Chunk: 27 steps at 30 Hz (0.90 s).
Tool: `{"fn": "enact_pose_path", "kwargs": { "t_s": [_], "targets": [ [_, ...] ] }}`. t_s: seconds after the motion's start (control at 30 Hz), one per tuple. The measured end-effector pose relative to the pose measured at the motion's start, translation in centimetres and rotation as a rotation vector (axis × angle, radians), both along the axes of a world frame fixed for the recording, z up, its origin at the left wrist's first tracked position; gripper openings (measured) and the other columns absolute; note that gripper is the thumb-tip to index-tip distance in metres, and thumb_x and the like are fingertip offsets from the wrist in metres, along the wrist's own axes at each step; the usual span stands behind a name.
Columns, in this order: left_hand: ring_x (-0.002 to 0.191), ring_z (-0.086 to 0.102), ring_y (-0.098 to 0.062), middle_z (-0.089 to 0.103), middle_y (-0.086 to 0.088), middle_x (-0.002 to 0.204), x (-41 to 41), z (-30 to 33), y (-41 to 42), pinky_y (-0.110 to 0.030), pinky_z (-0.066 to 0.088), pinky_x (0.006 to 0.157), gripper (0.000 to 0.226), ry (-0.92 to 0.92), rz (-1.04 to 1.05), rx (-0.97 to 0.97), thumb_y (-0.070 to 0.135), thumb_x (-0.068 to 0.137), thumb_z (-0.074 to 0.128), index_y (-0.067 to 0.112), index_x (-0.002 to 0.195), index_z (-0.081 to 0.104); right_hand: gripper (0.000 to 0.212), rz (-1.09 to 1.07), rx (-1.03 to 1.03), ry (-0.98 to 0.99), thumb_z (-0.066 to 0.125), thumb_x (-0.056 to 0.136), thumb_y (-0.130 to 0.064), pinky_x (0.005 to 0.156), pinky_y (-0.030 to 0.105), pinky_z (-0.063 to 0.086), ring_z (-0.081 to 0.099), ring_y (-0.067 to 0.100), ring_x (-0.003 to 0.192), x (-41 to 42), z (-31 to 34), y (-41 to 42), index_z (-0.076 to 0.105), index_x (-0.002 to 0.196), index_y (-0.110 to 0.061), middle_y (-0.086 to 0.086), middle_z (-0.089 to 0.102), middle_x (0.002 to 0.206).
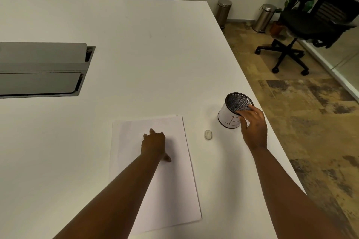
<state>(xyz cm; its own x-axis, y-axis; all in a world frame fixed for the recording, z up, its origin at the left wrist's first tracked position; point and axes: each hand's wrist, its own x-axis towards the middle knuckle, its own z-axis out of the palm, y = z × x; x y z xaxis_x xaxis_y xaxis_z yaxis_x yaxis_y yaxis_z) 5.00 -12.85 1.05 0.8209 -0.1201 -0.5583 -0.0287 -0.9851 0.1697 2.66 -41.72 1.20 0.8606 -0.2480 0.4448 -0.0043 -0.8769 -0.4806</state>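
White meeting table (pixel 136 44) carries everything, and the work looks barely begun. Blank paper (pixel 174 190) lies by the table's near edge, unmarked, pressed down by the left hand (pixel 154 142), fingers flat and slightly apart. Close to the right edge stands a mesh pen cup (pixel 226 118). The right hand (pixel 254 128) curls over its near rim, thumb on the wall. Between paper and cup lies a small eraser (pixel 208 134), untouched. Inside the cup, a thin pencil-like stick (pixel 238 103) is not yet drawn out, so any writing seems ahead.
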Motion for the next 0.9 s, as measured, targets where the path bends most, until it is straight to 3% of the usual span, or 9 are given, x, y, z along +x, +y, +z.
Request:
{"fn": "enact_pose_path", "kwargs": {
  "t_s": [0.13, 0.3, 0.57, 0.63, 0.73, 0.8, 0.9],
  "targets": [
    [0.131, 0.04, -0.039, 0.032, -0.02, 0.146, 0.1, -0.2, 0.0, -0.037, 0.047, 0.099, 0.095, -0.009, -0.008, 0.003, 0.046, 0.06, 0.084, 0.009, 0.136, 0.04, 0.02, 0.009, 0.013, 0.048, 0.063, 0.081, -0.004, 0.097, 0.06, 0.041, 0.049, 0.026, 0.113, 0.4, 1.4, -0.1, 0.07, 0.098, -0.009, 0.016, 0.07, 0.101],
    [0.13, 0.041, -0.039, 0.033, -0.021, 0.145, 0.1, -0.3, 0.0, -0.038, 0.046, 0.1, 0.093, -0.023, -0.027, 0.011, 0.047, 0.059, 0.084, 0.009, 0.134, 0.042, 0.02, -0.009, -0.016, 0.117, 0.07, 0.076, -0.008, 0.099, 0.05, 0.04, 0.055, 0.037, 0.111, 1.5, 2.0, 0.0, 0.071, 0.096, -0.01, 0.02, 0.064, 0.114],
    [0.13, 0.04, -0.039, 0.033, -0.021, 0.145, 0.2, -0.3, 0.0, -0.039, 0.047, 0.1, 0.094, -0.026, -0.061, 0.039, 0.047, 0.06, 0.083, 0.008, 0.134, 0.041, 0.024, -0.042, 0.049, 0.157, 0.07, 0.078, -0.014, 0.093, 0.041, 0.045, 0.051, 0.032, 0.117, 2.0, 2.0, 0.8, 0.069, 0.101, -0.01, 0.017, 0.057, 0.123],
    [0.132, 0.037, -0.039, 0.03, -0.021, 0.147, 0.2, -0.4, 0.1, -0.039, 0.046, 0.1, 0.095, -0.026, -0.067, 0.047, 0.047, 0.061, 0.083, 0.009, 0.137, 0.038, 0.031, -0.015, -0.035, 0.099, 0.073, 0.074, -0.016, 0.093, 0.043, 0.047, 0.048, 0.029, 0.117, 1.7, 1.8, 1.2, 0.067, 0.103, -0.01, 0.015, 0.063, 0.116],
    [0.137, 0.029, -0.04, 0.02, -0.02, 0.152, 0.0, -0.6, 0.3, -0.039, 0.042, 0.103, 0.1, -0.022, -0.067, 0.037, 0.047, 0.065, 0.08, 0.012, 0.143, 0.029, 0.028, -0.017, -0.161, -0.138, 0.068, 0.075, -0.017, 0.087, 0.033, 0.04, 0.045, 0.022, 0.104, 0.9, 1.6, 3.2, 0.065, 0.101, -0.009, 0.012, 0.069, 0.098],
    [0.141, 0.022, -0.037, 0.012, -0.017, 0.156, -0.4, -0.6, 0.7, -0.039, 0.038, 0.106, 0.102, -0.033, -0.063, 0.004, 0.049, 0.069, 0.076, 0.014, 0.148, 0.021, 0.019, -0.001, -0.128, -0.206, 0.058, 0.081, -0.016, 0.08, 0.03, 0.038, 0.046, 0.021, 0.094, 0.1, 1.3, 5.5, 0.066, 0.097, -0.011, 0.011, 0.069, 0.09],
    [0.144, 0.02, -0.025, 0.02, -0.007, 0.157, -1.8, -1.1, 2.0, -0.037, 0.029, 0.112, 0.083, -0.207, 0.081, -0.178, 0.05, 0.082, 0.062, 0.015, 0.147, 0.025, 0.023, 0.017, 0.085, -0.064, 0.048, 0.084, -0.018, 0.076, 0.029, 0.047, 0.052, 0.016, 0.087, -1.1, -0.1, 9.0, 0.069, 0.094, -0.015, 0.007, 0.07, 0.087]
  ]
}}
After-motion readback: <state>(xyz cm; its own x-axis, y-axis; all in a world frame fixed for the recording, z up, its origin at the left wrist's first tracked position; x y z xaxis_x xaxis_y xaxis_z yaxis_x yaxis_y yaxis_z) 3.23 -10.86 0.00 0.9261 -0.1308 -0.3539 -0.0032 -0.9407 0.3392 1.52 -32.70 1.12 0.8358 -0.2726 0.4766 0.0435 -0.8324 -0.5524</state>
